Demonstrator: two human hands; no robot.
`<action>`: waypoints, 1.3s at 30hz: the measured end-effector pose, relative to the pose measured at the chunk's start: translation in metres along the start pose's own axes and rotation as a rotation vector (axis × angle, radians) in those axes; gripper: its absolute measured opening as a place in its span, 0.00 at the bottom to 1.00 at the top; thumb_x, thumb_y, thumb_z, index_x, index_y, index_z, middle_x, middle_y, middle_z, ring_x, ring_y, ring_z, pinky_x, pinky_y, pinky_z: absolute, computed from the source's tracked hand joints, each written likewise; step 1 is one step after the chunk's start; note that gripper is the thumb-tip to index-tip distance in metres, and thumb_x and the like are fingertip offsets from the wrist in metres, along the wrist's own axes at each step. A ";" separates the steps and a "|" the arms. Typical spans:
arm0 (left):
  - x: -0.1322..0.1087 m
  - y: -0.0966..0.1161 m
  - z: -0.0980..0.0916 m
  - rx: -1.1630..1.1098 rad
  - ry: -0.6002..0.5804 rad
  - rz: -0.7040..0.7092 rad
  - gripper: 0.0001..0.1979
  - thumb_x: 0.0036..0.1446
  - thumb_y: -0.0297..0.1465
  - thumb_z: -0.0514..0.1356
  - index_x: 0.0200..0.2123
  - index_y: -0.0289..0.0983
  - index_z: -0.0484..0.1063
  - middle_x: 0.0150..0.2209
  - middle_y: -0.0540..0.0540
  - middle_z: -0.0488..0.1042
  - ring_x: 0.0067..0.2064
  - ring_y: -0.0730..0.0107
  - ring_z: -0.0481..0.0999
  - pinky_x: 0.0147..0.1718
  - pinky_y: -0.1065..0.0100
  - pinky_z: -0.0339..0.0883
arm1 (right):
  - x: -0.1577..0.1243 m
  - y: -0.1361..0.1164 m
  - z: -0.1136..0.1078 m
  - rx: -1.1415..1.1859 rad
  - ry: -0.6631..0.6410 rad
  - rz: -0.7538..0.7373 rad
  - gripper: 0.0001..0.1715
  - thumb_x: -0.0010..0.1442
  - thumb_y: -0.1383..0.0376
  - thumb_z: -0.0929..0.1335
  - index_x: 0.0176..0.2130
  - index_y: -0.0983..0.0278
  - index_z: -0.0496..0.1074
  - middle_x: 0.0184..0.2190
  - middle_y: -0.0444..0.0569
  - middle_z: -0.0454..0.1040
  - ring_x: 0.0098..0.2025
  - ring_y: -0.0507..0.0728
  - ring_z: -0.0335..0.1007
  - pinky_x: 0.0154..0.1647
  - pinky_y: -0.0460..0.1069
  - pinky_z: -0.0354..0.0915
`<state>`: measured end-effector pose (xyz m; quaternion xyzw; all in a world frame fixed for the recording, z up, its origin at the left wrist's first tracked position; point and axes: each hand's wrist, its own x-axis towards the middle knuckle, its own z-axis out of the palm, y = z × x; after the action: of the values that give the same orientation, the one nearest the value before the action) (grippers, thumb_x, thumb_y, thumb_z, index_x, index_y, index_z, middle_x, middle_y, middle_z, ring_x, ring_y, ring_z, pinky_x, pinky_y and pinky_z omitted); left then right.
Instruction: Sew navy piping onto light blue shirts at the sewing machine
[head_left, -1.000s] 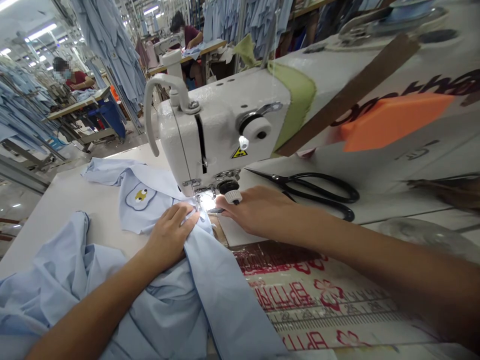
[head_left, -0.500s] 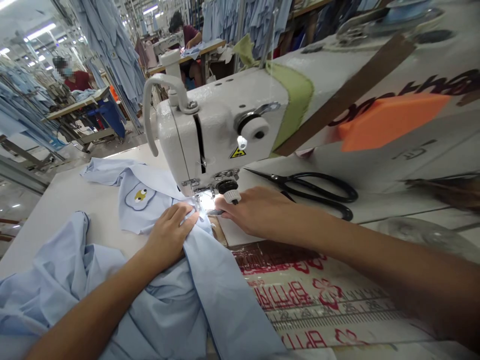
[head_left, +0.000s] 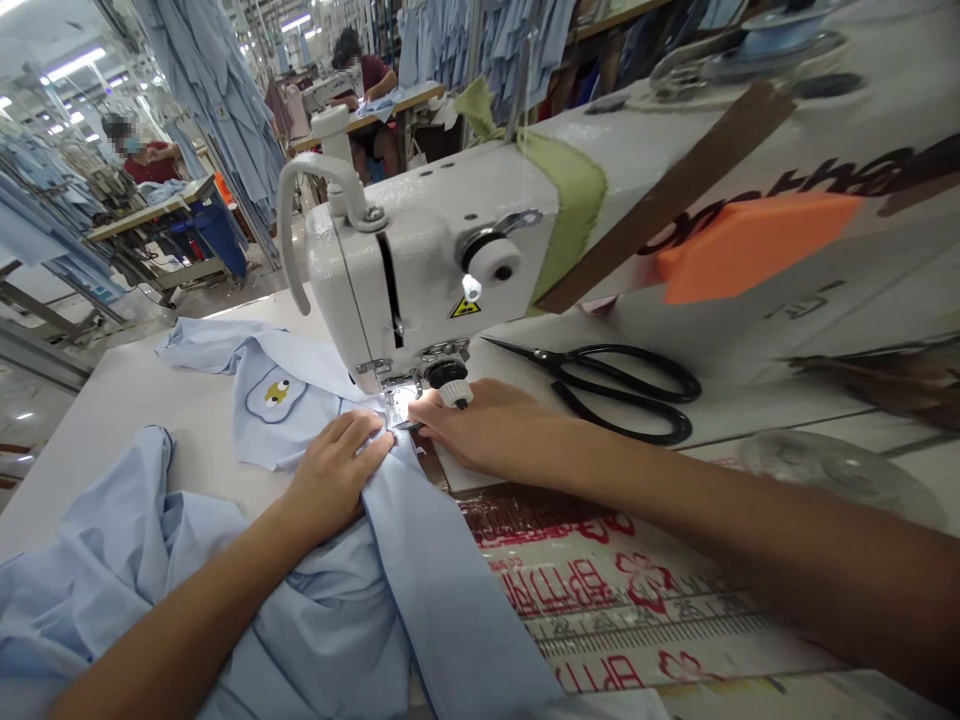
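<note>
A light blue garment piece (head_left: 457, 590) runs under the needle area of a white sewing machine (head_left: 420, 270). My left hand (head_left: 335, 468) rests on the cloth just left of the presser foot (head_left: 394, 408), fingers bent and thumb drawn in, gripping a fold. On the other side of the needle, my right hand (head_left: 487, 425) has its fingertips pinched together close to the lit needle plate. What those fingertips hold is hidden. An oval patch with a yellow motif (head_left: 277, 395) shows on the cloth beyond my left hand.
Black-handled scissors (head_left: 630, 385) lie behind my right wrist. A printed ruler strip (head_left: 585, 590) is under clear covering at the table's front edge. More blue cloth (head_left: 112, 560) is bunched at left. An orange piece (head_left: 757, 245) sticks out from the machine arm. Two people work at machines behind.
The view has shifted slightly, so the machine and scissors sit a little further left. Both hands stay close to the needle; the right fingertips are slightly nearer the left hand.
</note>
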<state>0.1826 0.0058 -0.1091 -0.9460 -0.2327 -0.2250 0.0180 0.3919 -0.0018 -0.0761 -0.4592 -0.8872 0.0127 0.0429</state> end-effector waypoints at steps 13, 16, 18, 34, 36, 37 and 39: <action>0.001 0.000 0.005 0.105 -0.070 -0.110 0.17 0.57 0.26 0.50 0.50 0.31 0.65 0.48 0.35 0.64 0.56 0.53 0.59 0.52 0.50 0.61 | 0.002 -0.003 -0.004 -0.078 -0.204 0.142 0.14 0.60 0.68 0.59 0.42 0.66 0.70 0.22 0.50 0.71 0.25 0.55 0.67 0.21 0.47 0.48; 0.000 0.000 0.006 0.131 -0.078 -0.104 0.18 0.57 0.24 0.50 0.50 0.29 0.64 0.48 0.35 0.64 0.55 0.53 0.60 0.52 0.52 0.62 | 0.001 -0.005 -0.010 -0.118 -0.266 0.189 0.15 0.60 0.69 0.59 0.44 0.69 0.70 0.25 0.54 0.72 0.28 0.58 0.69 0.22 0.47 0.50; 0.000 0.001 0.005 0.149 -0.094 -0.100 0.19 0.56 0.23 0.50 0.51 0.28 0.64 0.48 0.34 0.64 0.55 0.53 0.60 0.52 0.53 0.62 | 0.002 -0.005 -0.011 -0.124 -0.288 0.188 0.16 0.60 0.69 0.59 0.45 0.70 0.69 0.26 0.55 0.73 0.27 0.58 0.69 0.21 0.48 0.50; 0.037 -0.023 -0.028 0.232 -0.469 0.248 0.12 0.61 0.22 0.47 0.44 0.36 0.65 0.44 0.42 0.68 0.42 0.64 0.68 0.39 0.64 0.68 | 0.002 0.005 -0.001 -0.045 -0.188 0.165 0.17 0.57 0.74 0.60 0.43 0.68 0.71 0.24 0.54 0.73 0.27 0.58 0.70 0.23 0.49 0.55; 0.044 -0.019 -0.029 0.269 -0.542 0.256 0.10 0.60 0.22 0.49 0.41 0.37 0.66 0.42 0.42 0.68 0.41 0.63 0.69 0.37 0.65 0.67 | 0.003 0.006 0.003 -0.022 -0.179 0.177 0.16 0.57 0.73 0.59 0.42 0.68 0.72 0.24 0.53 0.73 0.26 0.58 0.69 0.22 0.49 0.56; 0.046 -0.016 -0.030 0.286 -0.570 0.254 0.09 0.60 0.22 0.49 0.40 0.37 0.66 0.42 0.43 0.68 0.42 0.63 0.69 0.36 0.65 0.67 | 0.003 0.007 0.004 -0.006 -0.171 0.178 0.16 0.57 0.73 0.59 0.42 0.68 0.72 0.25 0.54 0.73 0.26 0.59 0.69 0.22 0.49 0.56; 0.050 -0.011 -0.031 0.330 -0.607 0.248 0.08 0.59 0.22 0.51 0.39 0.37 0.66 0.43 0.42 0.68 0.43 0.61 0.69 0.35 0.65 0.67 | 0.004 0.007 0.007 0.039 -0.143 0.175 0.15 0.55 0.74 0.60 0.40 0.69 0.72 0.24 0.54 0.73 0.25 0.60 0.68 0.21 0.50 0.54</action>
<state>0.2038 0.0331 -0.0605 -0.9751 -0.1440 0.1104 0.1279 0.3951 0.0054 -0.0831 -0.5321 -0.8440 0.0663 -0.0127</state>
